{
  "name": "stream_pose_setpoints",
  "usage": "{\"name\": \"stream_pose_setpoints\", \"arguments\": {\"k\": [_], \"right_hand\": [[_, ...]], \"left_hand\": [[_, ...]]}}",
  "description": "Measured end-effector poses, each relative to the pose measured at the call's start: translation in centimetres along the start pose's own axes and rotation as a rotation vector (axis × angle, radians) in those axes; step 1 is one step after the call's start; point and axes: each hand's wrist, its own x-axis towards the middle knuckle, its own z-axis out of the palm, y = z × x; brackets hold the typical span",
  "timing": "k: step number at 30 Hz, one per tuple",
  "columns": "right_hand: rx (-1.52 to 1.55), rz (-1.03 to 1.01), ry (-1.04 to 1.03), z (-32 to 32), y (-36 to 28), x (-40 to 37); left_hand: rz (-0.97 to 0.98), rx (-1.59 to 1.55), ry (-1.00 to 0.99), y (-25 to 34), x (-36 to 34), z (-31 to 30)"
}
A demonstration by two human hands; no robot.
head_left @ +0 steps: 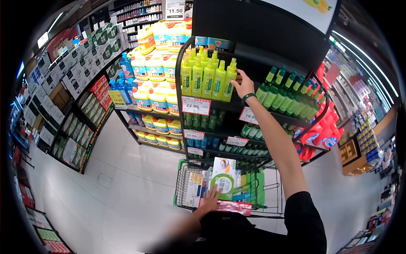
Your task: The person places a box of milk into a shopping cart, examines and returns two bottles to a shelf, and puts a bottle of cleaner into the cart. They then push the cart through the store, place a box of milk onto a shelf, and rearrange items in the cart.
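Several slim, smooth plastic spray bottles [208, 80] stood just left of the right hand [244, 85], its arm stretched forward, fingers curved at the nearest bottle [229, 86]; whether they gripped it, I could not tell. The left hand [210, 198] lay unclenched, fingers spread, against a flat-faced box [224, 175] inside the wire cart [182, 183].

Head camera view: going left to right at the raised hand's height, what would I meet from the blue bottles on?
Blue pump bottles, yellow jugs, yellow-green spray bottles, right hand, green bottles.
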Motion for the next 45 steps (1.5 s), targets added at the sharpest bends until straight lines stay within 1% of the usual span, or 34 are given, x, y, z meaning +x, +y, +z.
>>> {"name": "stream_pose_setpoints", "arguments": {"k": [1,4,7,9,11,12,14,16,17,18,19,20,21,23,24,26,27,28,30,31,32,34,35,36,38,39,40,42,43,44,45], "right_hand": [[-0.003,0.02,-0.039,-0.3,-0.1,-0.3],[0.039,0.047,-0.017,-1.6,-1.2,-3.0],[0.492,0.071,-0.256,-4.6,-1.2,-8.8],[0.501,0.15,-0.534,-8.0,-1.1,-13.3],[0.443,0.281,-0.699,-10.3,1.9,-17.7],[0.398,0.331,-0.727,-11.4,3.0,-19.7],[0.348,0.414,-0.716,-13.3,6.9,-23.5],[0.356,0.51,-0.62,-14.9,10.8,-27.4],[0.369,0.545,-0.55,-15.5,12.6,-29.5],[0.42,0.622,-0.462,-15.8,14.5,-31.7],[0.393,0.677,-0.392,-16.1,16.1,-33.8],[0.364,0.729,-0.322,-16.1,17.7,-35.9],[0.379,0.76,-0.308,-15.8,19.5,-38.3],[0.346,0.912,-0.082,-14.7,23.5,-42.5],[0.363,0.935,-0.072,-14.1,25.0,-44.3],[0.386,1.004,0.046,-12.3,27.6,-47.1],[0.344,1.027,0.019,-11.4,29.0,-48.5],[0.365,1.047,0.026,-10.2,30.7,-49.9],[0.136,1.126,-0.03,-7.4,34.6,-53.1],[0.066,1.088,-0.018,-5.7,37.2,-55.2],[0.08,1.102,-0.024,-4.9,37.5,-55.7],[-0.207,0.992,-0.053,-3.0,37.4,-56.0],[-0.163,1.08,-0.153,-2.5,37.6,-55.7],[-0.151,1.091,-0.161,-2.0,37.3,-55.6],[-0.189,0.888,-0.254,-1.2,37.1,-55.3],[-0.173,0.885,-0.348,-0.9,37.8,-55.1],[-0.161,0.89,-0.355,-0.6,38.8,-54.9],[-0.026,0.911,-0.415,-0.5,39.9,-54.8],[0.067,0.953,-0.447,-0.8,40.1,-55.1],[0.072,0.952,-0.456,-0.8,40.1,-55.2],[0.187,1.043,-0.457,-0.7,40.4,-55.6]], "left_hand": [[0.0,0.004,0.003,0.0,0.0,0.0],[-0.003,0.034,0.02,0.2,-0.1,-0.1],[-0.027,0.071,-0.001,0.3,0.2,0.0],[-0.025,0.055,-0.01,0.3,0.1,0.2],[-0.026,0.052,-0.024,0.3,0.3,0.0],[-0.018,0.054,-0.041,0.3,0.4,0.0],[-0.021,0.074,-0.025,0.2,0.5,0.2],[-0.02,0.108,-0.022,0.5,0.3,-0.3],[-0.024,0.106,-0.022,0.7,0.4,-0.4],[-0.03,0.106,-0.026,0.7,0.4,-0.3],[-0.026,0.102,-0.019,0.7,0.4,-0.3],[-0.022,0.115,-0.05,0.8,0.6,-0.4],[-0.04,0.115,-0.056,1.0,0.6,-0.6],[-0.074,0.123,-0.082,1.6,0.6,-1.2],[-0.076,0.139,-0.107,1.9,0.5,-1.5],[-0.092,0.169,-0.118,2.2,0.5,-2.0],[-0.104,0.183,-0.131,2.5,0.5,-2.3],[-0.111,0.202,-0.152,2.6,0.6,-2.3],[-0.118,0.257,-0.141,2.7,0.8,-2.3],[-0.115,0.254,-0.135,2.8,0.7,-2.4],[-0.126,0.262,-0.151,2.9,0.8,-2.6],[-0.124,0.262,-0.151,2.8,0.9,-2.4],[-0.119,0.255,-0.137,2.8,1.0,-2.3],[-0.128,0.26,-0.151,2.8,1.0,-2.1],[-0.141,0.202,-0.13,3.0,1.1,-2.0],[-0.144,0.199,-0.114,3.2,1.1,-1.9],[-0.155,0.203,-0.123,3.5,1.2,-1.9],[-0.185,0.188,-0.099,4.1,1.1,-1.8],[-0.187,0.191,-0.085,4.3,1.0,-1.8],[-0.197,0.19,-0.087,4.6,1.1,-1.9],[-0.214,0.186,-0.094,4.8,1.2,-1.9]]}}
